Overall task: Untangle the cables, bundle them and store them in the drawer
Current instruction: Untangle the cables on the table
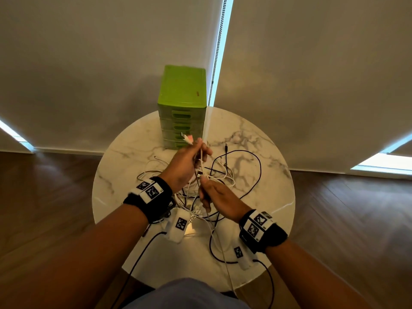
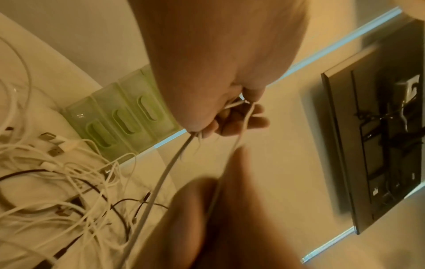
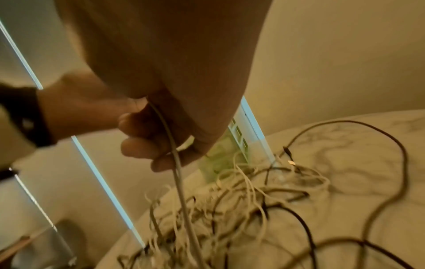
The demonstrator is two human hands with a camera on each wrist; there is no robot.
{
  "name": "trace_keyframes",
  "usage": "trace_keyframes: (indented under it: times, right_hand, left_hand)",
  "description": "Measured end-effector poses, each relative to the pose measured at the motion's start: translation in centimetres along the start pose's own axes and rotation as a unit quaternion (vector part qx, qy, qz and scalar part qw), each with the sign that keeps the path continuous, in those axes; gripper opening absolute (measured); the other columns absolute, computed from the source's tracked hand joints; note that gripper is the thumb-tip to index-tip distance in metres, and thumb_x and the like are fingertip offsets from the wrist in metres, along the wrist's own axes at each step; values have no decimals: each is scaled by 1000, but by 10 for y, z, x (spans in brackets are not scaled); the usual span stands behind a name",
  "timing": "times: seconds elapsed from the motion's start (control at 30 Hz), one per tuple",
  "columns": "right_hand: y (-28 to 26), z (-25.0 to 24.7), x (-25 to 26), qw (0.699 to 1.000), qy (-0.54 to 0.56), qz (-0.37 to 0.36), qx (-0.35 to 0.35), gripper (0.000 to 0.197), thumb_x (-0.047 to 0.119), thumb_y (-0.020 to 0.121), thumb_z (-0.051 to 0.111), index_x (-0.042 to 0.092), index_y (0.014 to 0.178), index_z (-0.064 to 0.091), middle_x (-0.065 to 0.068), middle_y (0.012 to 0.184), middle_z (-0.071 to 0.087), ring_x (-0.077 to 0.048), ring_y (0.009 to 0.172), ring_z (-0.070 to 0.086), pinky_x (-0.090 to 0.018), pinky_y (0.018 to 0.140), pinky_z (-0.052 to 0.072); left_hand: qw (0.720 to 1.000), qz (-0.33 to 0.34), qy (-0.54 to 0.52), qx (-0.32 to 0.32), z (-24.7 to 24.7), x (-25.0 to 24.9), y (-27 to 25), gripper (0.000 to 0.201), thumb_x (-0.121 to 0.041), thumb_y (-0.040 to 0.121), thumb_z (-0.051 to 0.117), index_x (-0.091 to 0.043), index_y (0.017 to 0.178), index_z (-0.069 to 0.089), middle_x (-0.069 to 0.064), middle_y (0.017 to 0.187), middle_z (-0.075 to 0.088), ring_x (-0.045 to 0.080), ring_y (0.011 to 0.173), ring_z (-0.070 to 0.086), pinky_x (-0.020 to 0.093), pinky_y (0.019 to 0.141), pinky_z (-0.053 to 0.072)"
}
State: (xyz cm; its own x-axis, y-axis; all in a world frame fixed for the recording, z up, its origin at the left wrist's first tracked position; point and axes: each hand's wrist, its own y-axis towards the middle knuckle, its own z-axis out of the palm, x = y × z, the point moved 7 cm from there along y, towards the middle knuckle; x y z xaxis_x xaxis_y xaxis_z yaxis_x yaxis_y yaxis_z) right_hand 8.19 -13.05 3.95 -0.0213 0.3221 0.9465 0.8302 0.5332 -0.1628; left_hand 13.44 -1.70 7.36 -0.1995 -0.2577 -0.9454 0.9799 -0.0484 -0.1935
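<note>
Step in hand, by the look of it: free one white cable [image 1: 201, 161] from the tangle [image 1: 214, 177]. L hand [image 1: 186, 166] is raised over table centre, fingers curled round the white cable near its plug end, w/ plugs sticking out at 11 o'clock of the fist. R hand [image 1: 217, 198] sits just below it toward 5 o'clock, pinching the same white strand betw. thumb and fingers. The tangle of white and black cables lies on the marble table [image 1: 274, 197] under both hands; a black cable [image 1: 259, 166] loops out toward 2 o'clock. The green drawer unit [image 1: 181, 108] stands at 12 o'clock, drawers closed as far as visible. Procedure: keep L hand as fixed anchor; slide R hand along the strand toward the pile, w/o yanking. Where it snags, lift crossing loops clear rather than pull, since tension probably tightens knots. Watch plugs catching other loops. Wrist views are blurred; exact crossings cannot be told.
</note>
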Motion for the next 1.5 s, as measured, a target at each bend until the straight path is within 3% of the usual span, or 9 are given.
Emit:
trace_keyframes:
  times: [0.3, 0.43, 0.57, 0.77, 0.97, 1.1, 1.17, 1.27, 1.5]
  right_hand:
    - [-18, -5, -99, 988, -108, 112, 15, 65, 69, 99, 29, 17, 74, 57, 0, 67, 57, -17, 64, 55, -45, 78, 53]
    - [-18, -38, -99, 976, -166, 125, -67, 54, 57, 103, 33, 23, 64, 50, 7, 59, 49, -11, 56, 47, -36, 69, 44]
    - [6, -60, -51, 979, -132, 64, -144, 51, 47, 108, 37, 22, 64, 45, 8, 57, 45, -12, 56, 43, -42, 67, 45]
    - [5, -45, 19, 987, -150, -16, -59, 43, 42, 110, 35, 25, 76, 57, 6, 71, 56, -5, 63, 50, -29, 68, 42]
    - [-31, -56, -1, 986, -145, 66, -54, 30, 43, 108, 38, 15, 104, 50, 0, 67, 63, -12, 56, 60, -32, 62, 49]
    - [-75, -81, -32, 983, -65, 115, -126, 15, 31, 107, 45, 17, 107, 47, -20, 79, 66, -27, 62, 66, -43, 61, 61]
    - [-101, -94, -55, 974, -82, 157, -143, 16, 27, 106, 47, 11, 104, 49, -16, 86, 63, -24, 71, 67, -43, 61, 63]
    - [-144, -111, -103, 950, -131, 238, -154, 18, 24, 106, 47, 8, 99, 50, -13, 88, 64, -30, 79, 69, -46, 64, 63]
    - [-220, -97, -203, 890, -229, 378, -108, 16, 25, 99, 55, 15, 112, 57, -10, 113, 63, -31, 105, 62, -38, 86, 51]
  left_hand:
    - [960, 76, -227, -147, -63, -41, 17, 35, -35, 110, 35, -20, 80, 43, -8, 58, 42, 8, 50, 40, 23, 51, 39]
    - [988, 86, 24, -123, -66, -54, 14, 36, -41, 110, 31, -21, 86, 49, -11, 62, 43, 6, 54, 35, 21, 52, 33]
    - [940, 14, 340, 27, -32, -4, -2, 54, -60, 105, 29, -16, 93, 58, 9, 79, 55, 21, 73, 50, 35, 67, 42]
    - [978, -129, 142, 84, -1, 51, -6, 46, -55, 105, 36, -19, 86, 57, -7, 60, 41, 10, 53, 35, 27, 53, 24]
    - [960, 48, 250, 117, 44, 32, 0, 16, -28, 106, 52, -17, 95, 55, 0, 80, 60, 2, 78, 56, 23, 78, 47]
    - [913, 82, 378, 131, 71, 51, 0, 38, -59, 98, 46, -25, 111, 56, -6, 87, 67, 10, 83, 65, 35, 80, 52]
    - [932, 49, 338, 124, 82, 59, -3, 41, -57, 103, 41, -22, 116, 59, -2, 97, 70, 14, 87, 65, 36, 83, 52]
    - [978, -26, 151, 143, 105, 67, -10, 25, -35, 110, 40, -18, 101, 56, -6, 77, 55, 9, 64, 47, 24, 60, 41]
    - [975, -106, 37, 193, 137, 95, -25, 28, -24, 111, 38, -17, 89, 53, -7, 69, 49, 4, 56, 41, 19, 58, 33]
